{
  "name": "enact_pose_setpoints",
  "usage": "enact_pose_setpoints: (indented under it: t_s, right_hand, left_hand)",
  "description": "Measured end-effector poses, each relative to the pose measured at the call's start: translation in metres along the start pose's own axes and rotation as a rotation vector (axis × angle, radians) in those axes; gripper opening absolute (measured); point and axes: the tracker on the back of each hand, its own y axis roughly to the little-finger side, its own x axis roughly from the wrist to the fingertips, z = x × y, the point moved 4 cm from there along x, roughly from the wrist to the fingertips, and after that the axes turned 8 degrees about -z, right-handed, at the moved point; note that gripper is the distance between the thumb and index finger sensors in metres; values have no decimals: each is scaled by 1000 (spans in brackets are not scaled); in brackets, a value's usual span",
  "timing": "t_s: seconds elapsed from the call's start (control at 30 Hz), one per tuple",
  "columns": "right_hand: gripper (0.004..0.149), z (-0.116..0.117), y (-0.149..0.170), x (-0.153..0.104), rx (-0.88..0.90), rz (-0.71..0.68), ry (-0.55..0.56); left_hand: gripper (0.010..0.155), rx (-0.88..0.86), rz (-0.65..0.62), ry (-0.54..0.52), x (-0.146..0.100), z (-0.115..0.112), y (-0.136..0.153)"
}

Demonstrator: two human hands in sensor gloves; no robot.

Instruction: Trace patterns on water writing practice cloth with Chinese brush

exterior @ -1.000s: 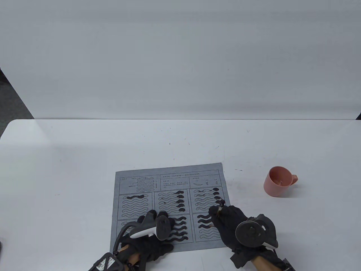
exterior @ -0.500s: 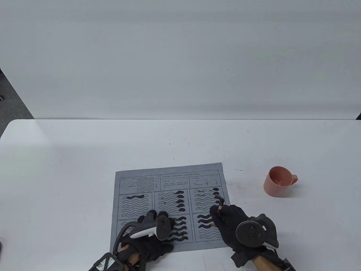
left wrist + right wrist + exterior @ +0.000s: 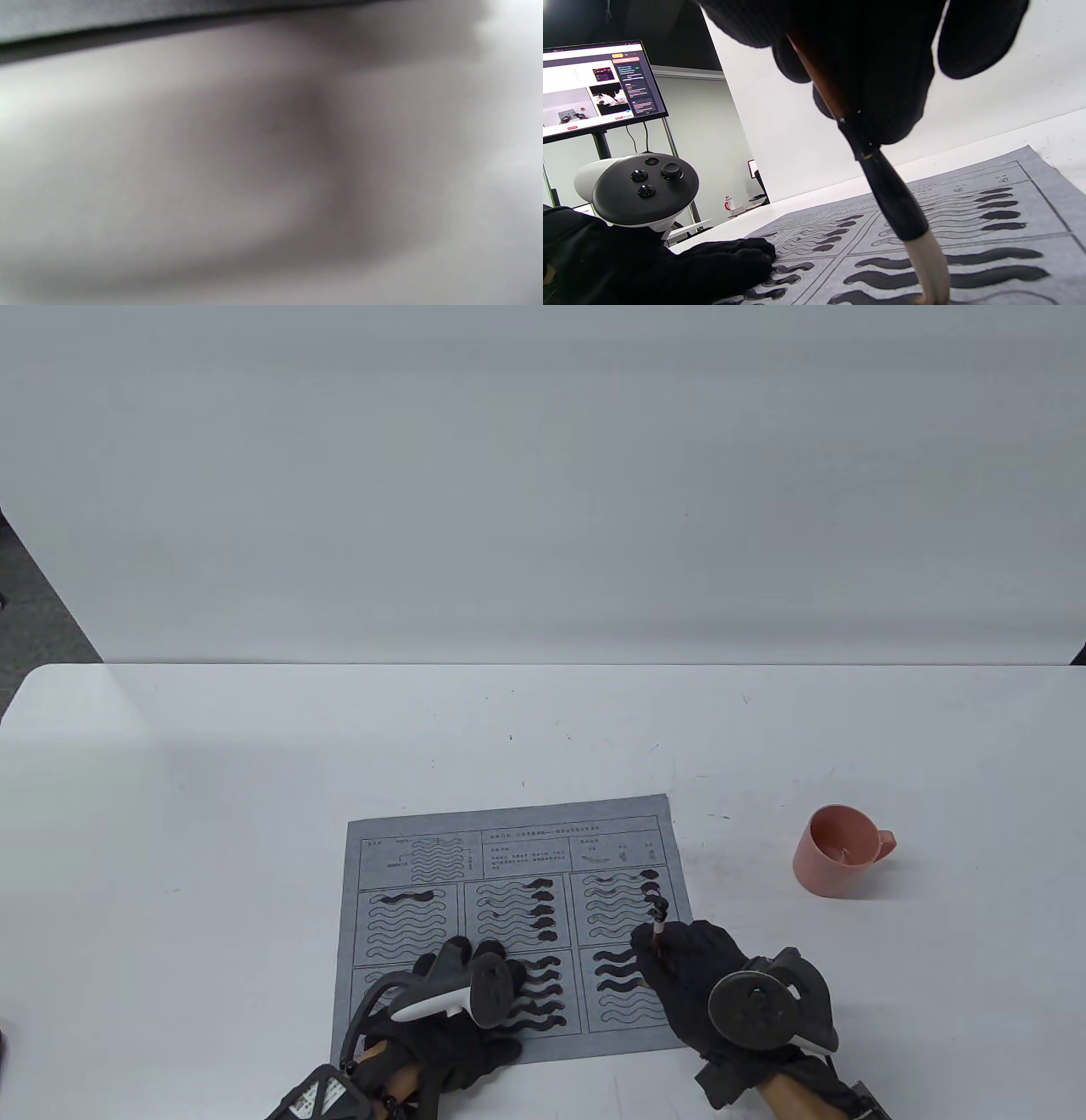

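Grey cloth (image 3: pixel 509 920) lies flat under the left hand (image 3: pixel 450 1010); the right hand (image 3: pixel 704 984) pinches the brush (image 3: pixel 895 199), tip down mid-wave below its fingers. Next, probably, a steady curving pull.

The left wrist view is all blur. The brush (image 3: pixel 895 203) tip runs off the frame's lower edge (contact with the cloth (image 3: pixel 1031 237) unseen).

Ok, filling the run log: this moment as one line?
right hand: grips brush, tip on cloth | left hand: flat on cloth | cup: untouched
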Motion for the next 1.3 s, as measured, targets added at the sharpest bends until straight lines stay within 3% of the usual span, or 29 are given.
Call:
enact_pose_setpoints:
  t_s: [1.3]
  right_hand:
    - [40, -6, 7, -1, -44, 28, 0]
  left_hand:
    - [85, 2, 1, 2, 1, -1, 0]
